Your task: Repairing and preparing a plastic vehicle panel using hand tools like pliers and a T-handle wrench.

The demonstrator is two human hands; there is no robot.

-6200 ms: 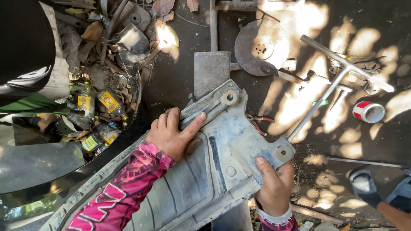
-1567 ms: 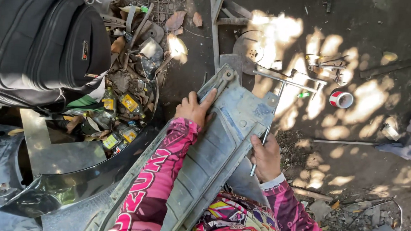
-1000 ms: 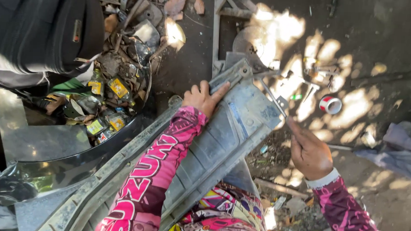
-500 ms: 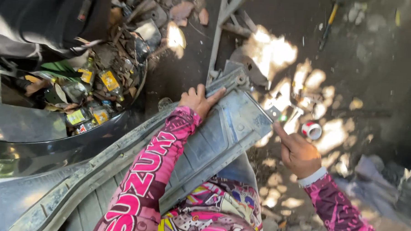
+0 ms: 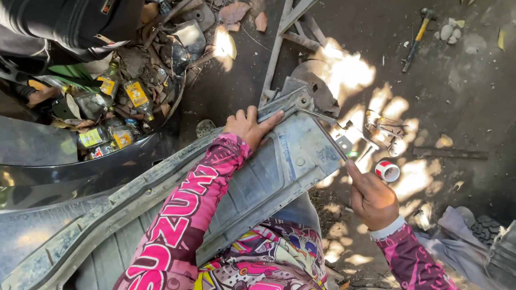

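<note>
A long grey plastic vehicle panel (image 5: 280, 174) lies across my lap, its far end pointing up at the ground. My left hand (image 5: 248, 126) presses flat on the panel's upper edge near that end. My right hand (image 5: 371, 197) is off the panel to the right, fingers curled and index finger pointing toward a small red-and-white tape roll (image 5: 387, 170) lying on the dirt just beyond it. I cannot make out anything held in the right hand. Several metal wrenches (image 5: 384, 127) lie in the sunlit patch past the panel's tip.
A black curved body part (image 5: 57, 172) holds dead leaves and several small bottles (image 5: 137, 95) at left. A black backpack (image 5: 57, 12) sits top left. A metal frame (image 5: 285, 26), a hammer (image 5: 415, 37), grey cloth (image 5: 466, 249) and a sandal (image 5: 486, 227) lie around.
My right hand let go of the panel's right edge and moved out to the right, near the tape roll. The left hand stayed on the panel. The view shifted right.
</note>
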